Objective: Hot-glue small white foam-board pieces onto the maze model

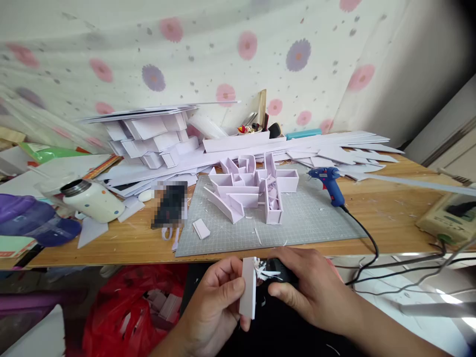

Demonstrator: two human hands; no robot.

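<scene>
Low in the head view, my left hand [219,295] pinches a small white foam board piece [248,290] upright between thumb and fingers. My right hand [318,282] is closed around a black tool [278,271], whose kind I cannot make out because the fingers cover most of it. Thin white shavings [263,271] bunch up between the tool and the edge of the board. On the grey cutting mat [308,223] beyond stand several glued-up foam board shapes [238,191], one filled with scraps. A loose small piece [201,228] lies on the mat.
A blue glue gun [330,184] rests at the mat's right, its cord trailing off the table. Stacked board shapes [152,139] and sheets line the back. At left are a spotted bottle [92,201] and a blurred phone [169,206]. A red bag [111,317] with scraps sits below.
</scene>
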